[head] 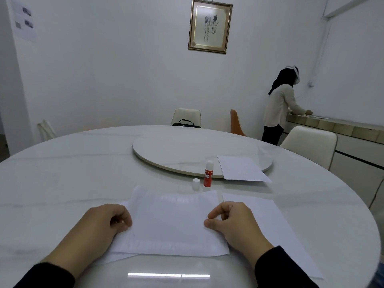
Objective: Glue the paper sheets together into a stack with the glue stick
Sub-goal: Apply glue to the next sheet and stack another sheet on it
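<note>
A white top paper sheet [172,223] lies in front of me on a second sheet [116,257] whose edge peeks out below and at the left. My left hand [104,223] holds the top sheet's left edge with curled fingers. My right hand [230,221] pinches its right edge between thumb and forefinger. The red glue stick [207,175] stands upright and uncapped just beyond the sheets, with its white cap [196,183] beside it on the left.
A loose sheet [274,229] lies to the right of my right hand. More paper [241,169] rests partly on the round turntable [176,150] of the white table [52,183]. Chairs stand behind the table, and a person [280,107] stands at a counter, far right.
</note>
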`<state>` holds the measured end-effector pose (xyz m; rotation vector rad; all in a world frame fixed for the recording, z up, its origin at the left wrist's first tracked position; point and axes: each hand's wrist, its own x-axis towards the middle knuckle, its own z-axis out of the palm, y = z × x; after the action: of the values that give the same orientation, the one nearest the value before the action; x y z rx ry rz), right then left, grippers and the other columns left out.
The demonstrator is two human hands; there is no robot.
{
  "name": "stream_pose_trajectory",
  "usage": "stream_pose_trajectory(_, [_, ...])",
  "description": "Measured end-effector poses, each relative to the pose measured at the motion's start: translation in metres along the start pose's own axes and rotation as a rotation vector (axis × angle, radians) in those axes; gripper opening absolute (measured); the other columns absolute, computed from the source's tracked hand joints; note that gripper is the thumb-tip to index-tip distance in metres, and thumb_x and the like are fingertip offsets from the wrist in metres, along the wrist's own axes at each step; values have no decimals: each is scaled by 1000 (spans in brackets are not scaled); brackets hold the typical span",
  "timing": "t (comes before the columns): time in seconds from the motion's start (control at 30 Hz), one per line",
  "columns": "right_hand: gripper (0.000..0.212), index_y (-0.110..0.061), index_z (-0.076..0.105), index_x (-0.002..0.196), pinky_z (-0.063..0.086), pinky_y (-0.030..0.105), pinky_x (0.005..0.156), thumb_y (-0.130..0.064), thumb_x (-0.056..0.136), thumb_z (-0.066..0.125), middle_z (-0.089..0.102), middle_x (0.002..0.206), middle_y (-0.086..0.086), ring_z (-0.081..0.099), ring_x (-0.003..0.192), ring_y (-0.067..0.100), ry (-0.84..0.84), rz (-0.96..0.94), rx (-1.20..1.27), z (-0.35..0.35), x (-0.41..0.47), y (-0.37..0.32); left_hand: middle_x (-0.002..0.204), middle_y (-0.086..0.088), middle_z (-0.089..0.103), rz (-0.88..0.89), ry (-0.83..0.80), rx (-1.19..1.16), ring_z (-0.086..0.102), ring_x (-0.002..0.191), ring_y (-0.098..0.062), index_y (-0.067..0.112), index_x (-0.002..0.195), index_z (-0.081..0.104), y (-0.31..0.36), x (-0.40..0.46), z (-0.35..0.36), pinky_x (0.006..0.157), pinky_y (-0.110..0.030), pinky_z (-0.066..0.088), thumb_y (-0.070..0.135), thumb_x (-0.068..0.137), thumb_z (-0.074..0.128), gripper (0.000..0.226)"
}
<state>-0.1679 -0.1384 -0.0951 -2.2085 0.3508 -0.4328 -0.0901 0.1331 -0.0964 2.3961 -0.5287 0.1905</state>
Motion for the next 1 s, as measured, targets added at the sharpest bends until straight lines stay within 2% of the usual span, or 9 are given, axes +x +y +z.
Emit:
stream_pose_trajectory(0.33, [22, -29, 64, 60, 37, 5, 47, -21, 69, 83, 50, 59, -11, 45, 54, 4, 28, -73, -65, 2, -2, -1, 72, 9, 58, 108, 29, 109, 52, 67, -3, 36, 64, 60, -3, -4, 6, 60, -9, 35, 12, 84, 63, 32])
stream_pose_trajectory(0.43, [11, -30, 71, 76, 37, 4, 51, -24, 73, 79, 52, 68, -18, 50, 62, -2, 20, -109, -124, 5, -2, 1, 75, 9, 57, 105, 22, 105, 51, 69, -3, 36, 68, 62, -2, -5, 7, 61, -8, 35, 14, 87, 60, 28])
stream_pose_trajectory(0.53, [16, -27, 74, 93, 35, 2, 60, -28, 77, 76, 53, 81, -22, 49, 70, -6, 0, -130, -204, 6, -1, 5, 82, 11, 54, 103, 3, 135, 51, 75, -3, 37, 72, 63, -3, -3, 7, 63, -8, 33, 13, 88, 58, 28])
stream_pose_trajectory(0.67, [24, -29, 70, 96, 38, 15, 79, -40, 76, 74, 46, 96, -11, 46, 87, 5, 9, -95, -374, 5, 0, 3, 95, 10, 49, 101, 6, 297, 44, 92, -9, 42, 84, 63, -2, 0, 6, 80, -21, 42, 20, 89, 55, 24])
stream_pose_trajectory(0.77, [36, -32, 65, 105, 35, 21, 87, -45, 72, 73, 42, 105, -11, 40, 98, 11, 70, -135, -505, 6, 3, -5, 99, 8, 45, 14, -101, 384, 41, 96, -11, 48, 74, 53, 11, 7, 1, 84, -24, 43, 25, 91, 48, 29])
stream_pose_trajectory(0.8, [37, -30, 64, 108, 34, 22, 90, -44, 74, 71, 45, 112, -11, 42, 103, 13, 65, -161, -496, 8, 5, -10, 101, 6, 45, 8, -100, 418, 42, 98, -14, 47, 77, 57, 18, 12, 0, 86, -25, 43, 26, 91, 47, 27])
stream_pose_trajectory(0.87, [39, -24, 60, 119, 33, 28, 99, -40, 84, 60, 47, 128, -7, 43, 117, 17, 2, -203, -472, 18, 10, -20, 111, 0, 48, 50, -14, 451, 45, 107, -22, 32, 100, 63, 33, 26, 10, 92, -33, 44, 26, 91, 45, 21])
stream_pose_trajectory(0.93, [44, -17, 50, 132, 27, 32, 108, -33, 92, 45, 41, 143, 1, 36, 130, 22, -72, -241, -507, 35, 13, -25, 128, -5, 46, 116, -11, 405, 42, 121, -25, 20, 123, 52, 48, 34, 30, 100, -36, 39, 29, 95, 40, 32])
stream_pose_trajectory(1.0, [51, -14, 33, 144, 16, 34, 115, -32, 97, 32, 24, 156, 6, 21, 142, 22, -144, -243, -575, 51, 12, -22, 150, -5, 31, 144, -104, 378, 28, 137, -20, 16, 141, 33, 56, 34, 54, 111, -34, 26, 32, 98, 31, 46])
